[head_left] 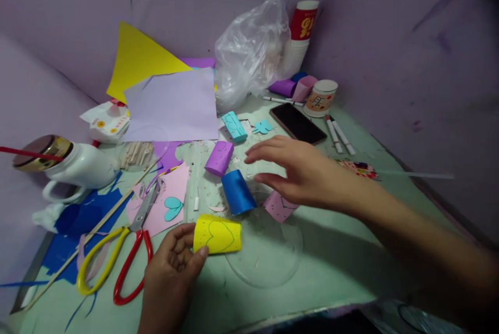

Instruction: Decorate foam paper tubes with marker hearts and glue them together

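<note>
My left hand (177, 258) grips a yellow paper tube (218, 235) with a heart drawn on it, thumb at its lower edge. Over the table, my right hand (286, 170) hovers with thumb and fingers apart and nothing between them. Just left of it stands a plain blue paper tube (237, 192). A pink paper tube (279, 206) lies partly behind the right hand. Farther back are a purple paper tube (219, 158) and a turquoise one (234, 126). A round clear plastic disc (265, 266) lies beneath the yellow and blue tubes.
Scissors (136, 230) with yellow and red handles lie left, beside a white mug (86, 167) and a long wooden stick (93, 230). Behind are paper sheets (175, 107), a plastic bag (251, 48), a phone (298, 123), a paper cup (320, 99) and markers (340, 135).
</note>
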### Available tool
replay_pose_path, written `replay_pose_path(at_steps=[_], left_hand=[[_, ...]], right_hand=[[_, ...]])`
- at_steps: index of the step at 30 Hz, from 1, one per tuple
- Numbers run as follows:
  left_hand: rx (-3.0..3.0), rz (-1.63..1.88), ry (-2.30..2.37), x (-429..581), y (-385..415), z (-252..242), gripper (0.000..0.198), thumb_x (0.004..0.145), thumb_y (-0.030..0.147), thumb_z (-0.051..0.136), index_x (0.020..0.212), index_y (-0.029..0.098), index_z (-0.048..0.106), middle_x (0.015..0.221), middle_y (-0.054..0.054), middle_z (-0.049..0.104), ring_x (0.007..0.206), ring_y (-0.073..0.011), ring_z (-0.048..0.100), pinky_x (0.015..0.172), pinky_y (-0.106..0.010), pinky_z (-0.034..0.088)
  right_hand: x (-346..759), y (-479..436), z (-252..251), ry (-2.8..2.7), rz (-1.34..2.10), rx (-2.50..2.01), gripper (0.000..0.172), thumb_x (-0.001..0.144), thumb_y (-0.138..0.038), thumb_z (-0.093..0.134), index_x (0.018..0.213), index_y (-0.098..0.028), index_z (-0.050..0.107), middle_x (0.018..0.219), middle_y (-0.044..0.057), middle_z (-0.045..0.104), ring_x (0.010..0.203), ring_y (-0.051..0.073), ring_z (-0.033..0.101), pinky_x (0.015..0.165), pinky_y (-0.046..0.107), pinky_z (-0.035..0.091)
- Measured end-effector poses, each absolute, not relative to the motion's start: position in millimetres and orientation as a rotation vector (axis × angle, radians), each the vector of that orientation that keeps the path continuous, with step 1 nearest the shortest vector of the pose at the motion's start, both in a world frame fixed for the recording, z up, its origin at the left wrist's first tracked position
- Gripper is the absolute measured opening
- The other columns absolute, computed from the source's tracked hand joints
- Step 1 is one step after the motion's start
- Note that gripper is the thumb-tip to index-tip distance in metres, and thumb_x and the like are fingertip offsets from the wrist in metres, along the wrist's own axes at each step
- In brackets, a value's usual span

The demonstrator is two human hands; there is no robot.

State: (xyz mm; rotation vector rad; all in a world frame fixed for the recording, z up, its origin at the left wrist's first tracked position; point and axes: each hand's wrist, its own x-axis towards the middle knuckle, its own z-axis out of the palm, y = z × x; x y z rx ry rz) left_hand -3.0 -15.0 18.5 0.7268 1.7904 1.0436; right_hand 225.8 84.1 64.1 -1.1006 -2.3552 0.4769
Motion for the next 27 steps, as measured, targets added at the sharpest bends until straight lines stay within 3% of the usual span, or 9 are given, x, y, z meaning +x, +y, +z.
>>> replay_pose_path(at_steps=[5, 13, 27], left_hand=[[0.652, 1.097, 1.693, -7.1, -17.4, 16.0, 0.041, 0.051, 0.024, 0.079, 0.088, 0.018, 0.061, 0.076, -0.002, 0.072, 0.068, -0.0169, 0.067, 0.066, -0.025, 0.055], [0.615, 1.072, 1.749, -5.5, -25.5, 16.7, 0.042, 0.052, 0.028, 0.077, 0.089, 0.019, 0.06, 0.078, -0.003, 0.073, 0.07, -0.019, 0.069, 0.069, -0.027, 0.055], [0.574, 1.036, 1.766, 3.3, -26.1, 19.0, 0.045, 0.053, 0.029, 0.077, 0.092, 0.019, 0.06, 0.078, -0.002, 0.073, 0.069, -0.0186, 0.068, 0.057, -0.023, 0.052]], right_hand=[[198.5, 126.9, 50.5, -2.483, 0.718, -1.213, 0.032, 0.08, -0.028, 0.065, 0.109, -0.014, 0.063, 0.111, 0.01, 0.067, 0.101, 0.024, 0.06, 0.088, 0.036, 0.044], [195.3, 134.6, 38.8, -2.451, 1.09, -1.137, 0.031, 0.078, -0.024, 0.066, 0.107, -0.014, 0.064, 0.092, 0.007, 0.068, 0.078, 0.015, 0.062, 0.066, 0.023, 0.045], [207.8, 160.6, 29.1, -2.544, 1.492, -0.621, 0.036, 0.082, -0.016, 0.061, 0.117, -0.012, 0.057, 0.075, -0.002, 0.055, 0.072, 0.01, 0.053, 0.069, 0.021, 0.043]])
